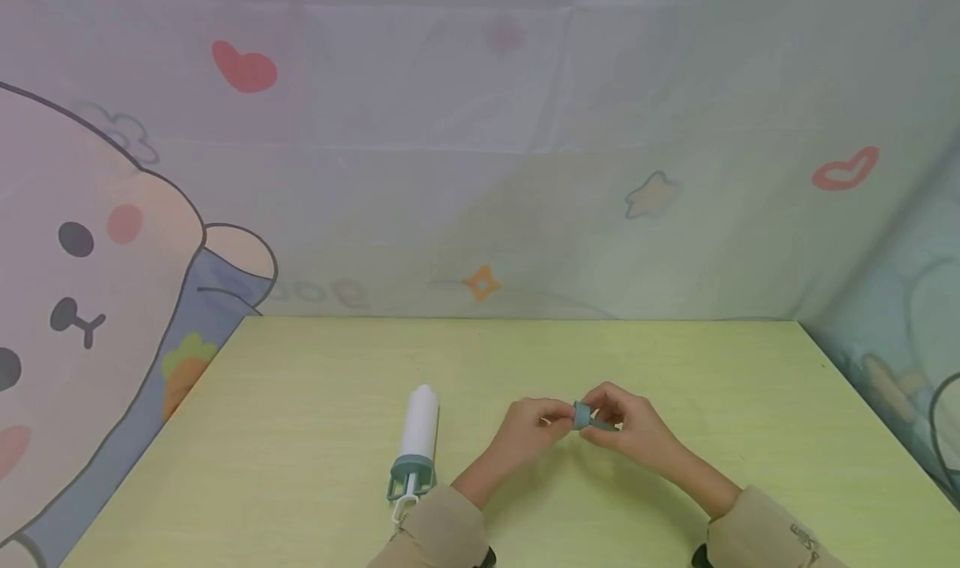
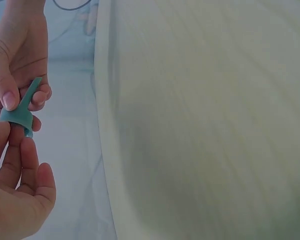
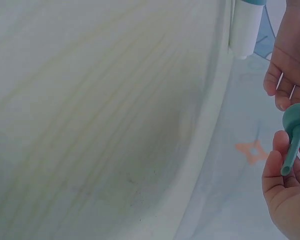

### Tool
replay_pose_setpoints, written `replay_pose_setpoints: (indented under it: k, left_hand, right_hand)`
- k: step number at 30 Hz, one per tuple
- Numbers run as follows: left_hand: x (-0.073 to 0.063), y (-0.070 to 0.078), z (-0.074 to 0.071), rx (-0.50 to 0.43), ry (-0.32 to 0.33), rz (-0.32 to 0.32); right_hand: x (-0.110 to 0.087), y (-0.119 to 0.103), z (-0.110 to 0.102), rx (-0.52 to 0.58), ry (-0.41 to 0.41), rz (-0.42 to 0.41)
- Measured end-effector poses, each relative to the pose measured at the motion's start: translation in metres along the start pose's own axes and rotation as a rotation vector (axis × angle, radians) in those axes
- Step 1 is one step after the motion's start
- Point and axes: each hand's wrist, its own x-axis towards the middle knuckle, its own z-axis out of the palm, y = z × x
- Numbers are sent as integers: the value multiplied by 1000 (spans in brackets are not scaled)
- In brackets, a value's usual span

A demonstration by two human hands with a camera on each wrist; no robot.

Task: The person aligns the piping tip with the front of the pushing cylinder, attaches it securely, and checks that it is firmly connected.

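Between both hands is a small teal nozzle [image 1: 581, 416], held up over the table. It has a wide round cap and a thin hollow spout [image 3: 291, 156]. My left hand [image 1: 527, 428] pinches the cap's open rim with thumb and fingertips. From the other side, my right hand [image 1: 633, 425] grips the nozzle, its thumb on the cap and fingers along the spout. Left of the hands lies a white syringe-like barrel [image 1: 420, 425] with a teal collar [image 1: 412, 466], side grips and a white pull ring [image 1: 403, 508] partly hidden by the left sleeve.
The light yellow-green table [image 1: 300, 401] reaches back to a hanging cloth [image 1: 420, 210] with cartoon prints. A dark cable [image 1: 935, 422] hangs at the far right, beyond the table's edge.
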Motion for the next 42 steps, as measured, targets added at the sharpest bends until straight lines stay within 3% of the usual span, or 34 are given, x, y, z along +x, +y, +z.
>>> replay_pose_setpoints:
  k: [9, 15, 22, 28, 32, 35, 42]
  left_hand:
    - [-1, 3, 0, 5, -20, -47]
    - [-3, 8, -4, 48, -7, -34]
    - [-3, 21, -20, 160, 14, -9]
    - [-6, 29, -42, 213, 8, -23]
    - [-11, 22, -64, 260, 7, -49]
    - [-16, 9, -81, 351, 20, -71]
    - [-29, -21, -112, 520, 98, -175]
  right_hand:
    - [-1, -1, 0, 43, -31, 35]
    - [-1, 1, -1, 46, -41, 81]
    - [-1, 1, -3, 39, -51, 102]
    - [-1, 2, -4, 44, -55, 93]
    - [-3, 4, -6, 28, -59, 90]
    - [-4, 4, -7, 16, -60, 106]
    - [-5, 4, -9, -14, -61, 127]
